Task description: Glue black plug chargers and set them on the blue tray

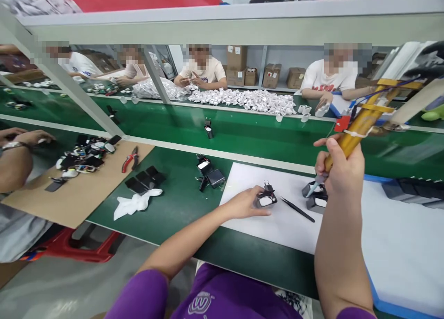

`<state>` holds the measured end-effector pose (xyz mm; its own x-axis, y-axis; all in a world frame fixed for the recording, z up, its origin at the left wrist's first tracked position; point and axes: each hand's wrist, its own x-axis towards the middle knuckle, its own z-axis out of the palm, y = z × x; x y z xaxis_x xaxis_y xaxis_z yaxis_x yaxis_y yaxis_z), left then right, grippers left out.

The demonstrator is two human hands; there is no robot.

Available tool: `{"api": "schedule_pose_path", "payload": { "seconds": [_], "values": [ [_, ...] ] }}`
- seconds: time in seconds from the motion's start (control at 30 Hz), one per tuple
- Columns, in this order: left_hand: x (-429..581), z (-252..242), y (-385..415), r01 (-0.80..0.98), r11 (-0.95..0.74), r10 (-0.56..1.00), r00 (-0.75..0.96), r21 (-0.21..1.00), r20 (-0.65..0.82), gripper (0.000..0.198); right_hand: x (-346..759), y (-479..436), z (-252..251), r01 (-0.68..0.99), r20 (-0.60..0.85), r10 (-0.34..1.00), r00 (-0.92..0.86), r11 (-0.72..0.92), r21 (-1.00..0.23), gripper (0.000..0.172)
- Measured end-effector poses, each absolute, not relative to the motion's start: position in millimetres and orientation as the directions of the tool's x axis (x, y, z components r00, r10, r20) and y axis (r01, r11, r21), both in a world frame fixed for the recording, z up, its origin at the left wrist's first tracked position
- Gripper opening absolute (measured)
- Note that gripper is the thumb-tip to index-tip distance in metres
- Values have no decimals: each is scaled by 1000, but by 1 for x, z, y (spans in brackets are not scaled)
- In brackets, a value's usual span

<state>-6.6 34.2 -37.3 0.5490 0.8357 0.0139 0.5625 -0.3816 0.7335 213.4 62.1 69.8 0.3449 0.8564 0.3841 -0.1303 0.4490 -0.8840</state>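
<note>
Lying between left grip [247, 202], holding case [266, 201], and right grip [347, 166], clasping dispenser [359, 122], are tweezers [298, 210].

Bright, diffuse light fills the scene; a faint sheen marks the green belt [249, 145] beyond the left fingers [261, 212], and blocky pixelation covers heads [199, 52] farther off.

The dispenser [360, 121] is golden yellow, the adapter [267, 200] black and white, the tweezers [297, 210] black.

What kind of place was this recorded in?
Probably a factory assembly line: people work along both sides of what looks like a green conveyor, with a heap of small white parts beyond it.
</note>
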Motion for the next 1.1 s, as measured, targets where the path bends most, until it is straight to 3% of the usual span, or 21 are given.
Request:
{"api": "schedule_pose_path", "payload": {
  "seconds": [0.07, 0.2, 0.33, 0.43, 0.53, 0.67, 0.77, 0.9, 0.97, 1.1],
  "values": [
    [-20, -24, 58, 634, -359, 875, 484, 685, 10, 56, 216, 64, 69, -126, 381, 853, 356, 448, -885, 24],
    [-60, 6, 138, 825, -151, 986, 84, 545, 147, 46, 217, 67, 68, -123, 375, 854, 360, 442, -889, 23],
    [-99, 20, 219, 846, 102, 956, -230, 524, 185, 75, 214, 70, 66, -130, 356, 863, 358, 424, -896, 27],
    [-114, 16, 256, 824, 222, 941, -322, 522, 108, 90, 212, 71, 65, -134, 334, 876, 347, 399, -907, 29],
    [-119, 14, 275, 815, 278, 940, -339, 508, 30, 87, 210, 70, 64, -129, 329, 887, 324, 386, -913, 29],
    [-117, 22, 282, 839, 251, 959, -284, 482, -5, 73, 209, 68, 65, -118, 334, 884, 328, 389, -914, 27],
    [-106, 29, 258, 862, 122, 990, -143, 492, 5, 71, 208, 66, 67, -111, 350, 881, 318, 401, -909, 26],
    [-86, 31, 169, 819, -106, 990, 141, 564, -18, 76, 204, 59, 71, -138, 333, 910, 248, 374, -917, 27],
    [-79, 27, 114, 716, -273, 928, 372, 643, -19, 67, 201, 54, 74, -151, 323, 919, 227, 361, -920, 27],
    [-75, 11, 27, 641, -333, 825, 554, 691, -117, 61, 194, 47, 80, -163, 345, 915, 208, 380, -910, 25]
  ]
}}
